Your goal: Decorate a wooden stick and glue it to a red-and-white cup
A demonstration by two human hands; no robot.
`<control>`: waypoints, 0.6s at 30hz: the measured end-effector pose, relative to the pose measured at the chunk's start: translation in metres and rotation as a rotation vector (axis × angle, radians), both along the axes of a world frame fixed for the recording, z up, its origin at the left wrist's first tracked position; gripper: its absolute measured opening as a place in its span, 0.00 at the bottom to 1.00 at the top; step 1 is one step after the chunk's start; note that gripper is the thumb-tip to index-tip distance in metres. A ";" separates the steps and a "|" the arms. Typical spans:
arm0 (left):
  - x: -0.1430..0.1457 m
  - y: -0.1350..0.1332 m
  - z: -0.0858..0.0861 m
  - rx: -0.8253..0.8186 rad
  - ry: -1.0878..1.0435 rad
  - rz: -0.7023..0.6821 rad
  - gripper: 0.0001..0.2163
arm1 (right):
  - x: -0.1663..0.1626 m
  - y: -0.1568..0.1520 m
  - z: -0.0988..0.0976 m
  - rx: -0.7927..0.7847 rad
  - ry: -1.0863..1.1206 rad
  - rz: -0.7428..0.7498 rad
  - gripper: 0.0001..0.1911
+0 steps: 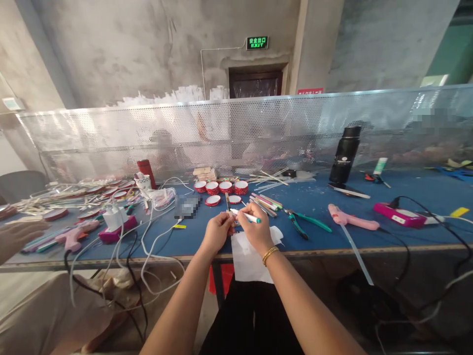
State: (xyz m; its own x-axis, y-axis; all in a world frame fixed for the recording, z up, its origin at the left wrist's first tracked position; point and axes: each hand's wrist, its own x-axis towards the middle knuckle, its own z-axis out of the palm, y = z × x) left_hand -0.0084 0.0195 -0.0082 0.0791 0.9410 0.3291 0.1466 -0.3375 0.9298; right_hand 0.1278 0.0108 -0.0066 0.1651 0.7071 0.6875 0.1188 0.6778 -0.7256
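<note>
At the table's front edge, my left hand (217, 230) pinches a narrow flat strip (227, 201) that points up and away from me. Its exact kind is too small to make out. My right hand (257, 231) grips a white marker pen with a green end (247, 216), held across beside the strip. A white sheet (248, 261) hangs over the edge under my hands. Just beyond them lie two round red-rimmed white lids (213, 200), and behind these stand several stacks of similar red-rimmed pieces (226, 187).
Right of my hands lie coloured sticks (266, 202), teal-handled pliers (314, 221), a pink glue gun (354, 219) and a black bottle (345, 155). Cables (148, 241) and another pink glue gun (77, 234) crowd the left, where another person's hand (22, 234) rests. A perforated metal screen (177, 128) bounds the back.
</note>
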 end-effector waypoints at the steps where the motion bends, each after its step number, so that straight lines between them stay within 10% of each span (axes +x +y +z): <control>1: 0.000 -0.001 0.000 -0.007 -0.003 -0.002 0.16 | 0.000 0.000 -0.001 -0.003 0.003 0.000 0.06; 18: -0.002 -0.005 0.005 -0.084 0.061 0.024 0.14 | 0.002 -0.007 0.006 -0.033 -0.058 -0.092 0.08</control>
